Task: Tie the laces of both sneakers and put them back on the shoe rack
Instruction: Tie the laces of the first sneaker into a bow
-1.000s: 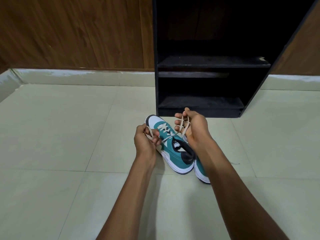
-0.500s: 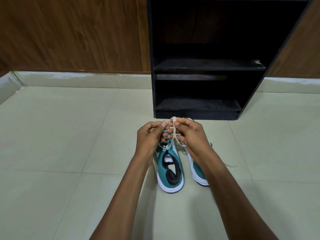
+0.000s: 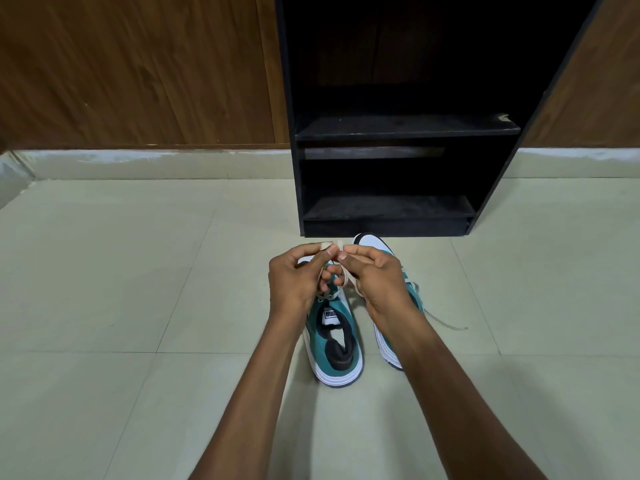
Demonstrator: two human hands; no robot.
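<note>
Two teal sneakers with white soles stand side by side on the tiled floor, toes toward the rack. Over the left sneaker (image 3: 337, 344), my left hand (image 3: 296, 278) and my right hand (image 3: 375, 277) meet, each pinching a beige lace (image 3: 349, 277) of that shoe, fingertips almost touching. The right sneaker (image 3: 388, 344) is mostly hidden under my right wrist; its white toe shows above my hand and a loose lace end (image 3: 446, 323) trails right on the floor. The black shoe rack (image 3: 405, 128) stands just beyond, both shelves bare.
A wood-panelled wall with a pale skirting (image 3: 138, 161) runs behind the rack. Pale floor tiles (image 3: 121, 271) spread left, right and in front of the shoes.
My hands came together from apart and now hold the laces pinched close above the left sneaker. That sneaker turned from angled to straight toward the rack. The view shifted slightly.
</note>
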